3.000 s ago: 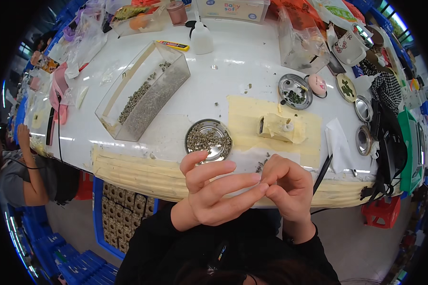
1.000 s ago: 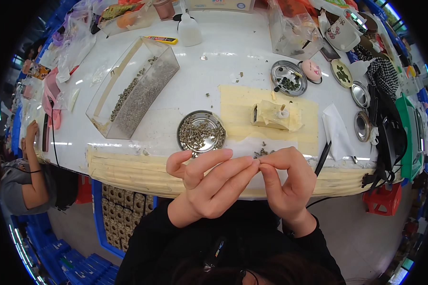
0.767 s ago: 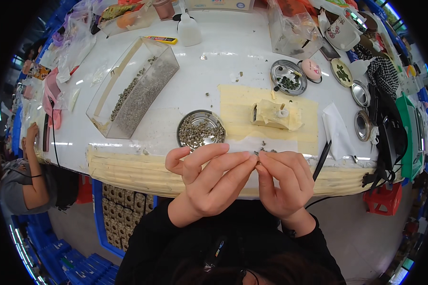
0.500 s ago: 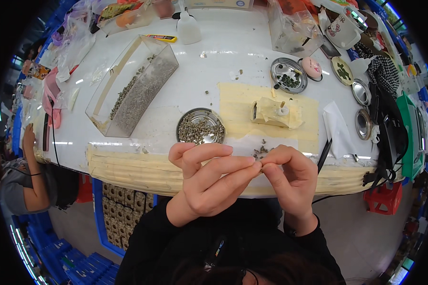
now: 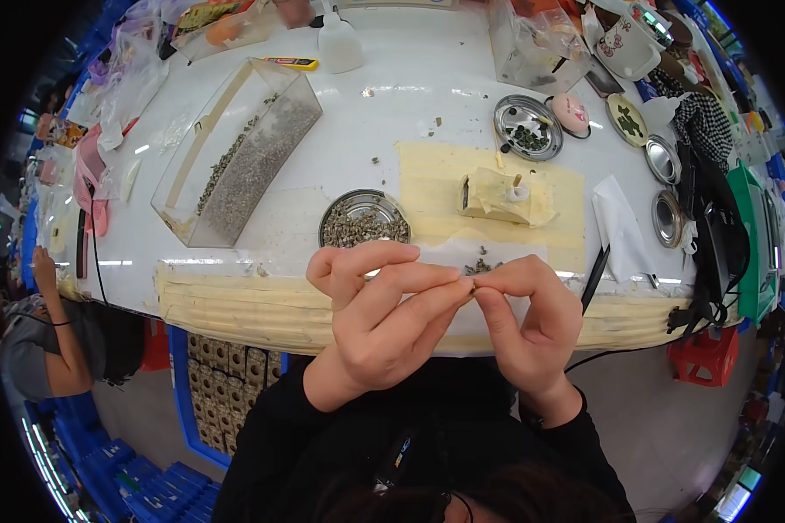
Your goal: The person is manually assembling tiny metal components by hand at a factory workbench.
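White table [image 5: 392, 87] with round tin [image 5: 364, 220], clear tray [image 5: 240, 148]

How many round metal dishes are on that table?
5, though clutter may hide more. One full dish sits just beyond the hands, one dish with green bits lies farther back, one greenish and two empty lie right.
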